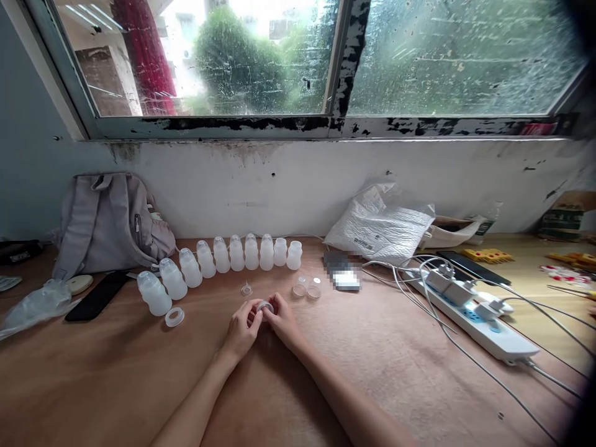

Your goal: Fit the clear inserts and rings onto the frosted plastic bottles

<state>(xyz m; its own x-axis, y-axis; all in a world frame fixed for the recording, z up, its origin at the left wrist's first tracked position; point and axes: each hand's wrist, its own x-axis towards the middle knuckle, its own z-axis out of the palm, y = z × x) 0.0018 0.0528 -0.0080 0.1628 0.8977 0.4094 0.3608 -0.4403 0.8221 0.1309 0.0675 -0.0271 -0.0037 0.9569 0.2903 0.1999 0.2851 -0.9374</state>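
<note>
My left hand (244, 326) and my right hand (282, 318) meet over the middle of the wooden table. Between their fingertips they hold a small translucent screw ring (265, 306), partly hidden by the fingers. Just beyond the left hand lies a clear bottle nipple (246, 288). Past the right hand are two clear domed caps, a left cap (300, 286) and a right cap (314, 287). A curved row of frosted baby bottles (190, 268) stands behind. Two at its right end, including the last bottle (294, 255), look shorter and uncapped. Another white ring (174, 317) lies by the nearest bottle.
At left are a grey backpack (109, 223), a black phone (97, 297) and a plastic bag (40, 305). On the right lie a silver mailer bag (379, 222) and a white power strip (484, 326) with trailing cables. A window (335, 127) is above the wall.
</note>
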